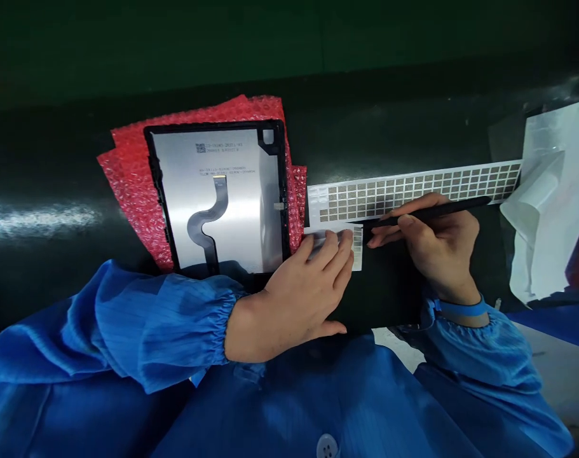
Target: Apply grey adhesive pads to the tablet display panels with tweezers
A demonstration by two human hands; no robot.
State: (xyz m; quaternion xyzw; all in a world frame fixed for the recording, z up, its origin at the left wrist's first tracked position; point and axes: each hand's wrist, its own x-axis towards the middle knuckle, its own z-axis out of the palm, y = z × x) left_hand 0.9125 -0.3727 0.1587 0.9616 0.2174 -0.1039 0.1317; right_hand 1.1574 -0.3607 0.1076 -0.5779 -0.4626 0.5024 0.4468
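Note:
My left hand [299, 286] lies flat with its fingers stretched out, pressing down a small white sticker sheet [357, 251] on the dark table. My right hand [436, 245] is closed round black tweezers [432, 212], whose tip points left at the edge of that small sheet. Just behind both hands lies a long white strip [413, 187] carrying several rows of small tan squares. To the left, a silver tablet panel [222, 197] with a black frame and a dark curved flex cable rests on red bubble wrap [131, 184].
Crumpled white paper or film [551, 197] lies at the right edge of the table. The dark glossy tabletop [55, 216] stretches to the left. Blue sleeves and a blue coat [293, 401] fill the bottom of the view.

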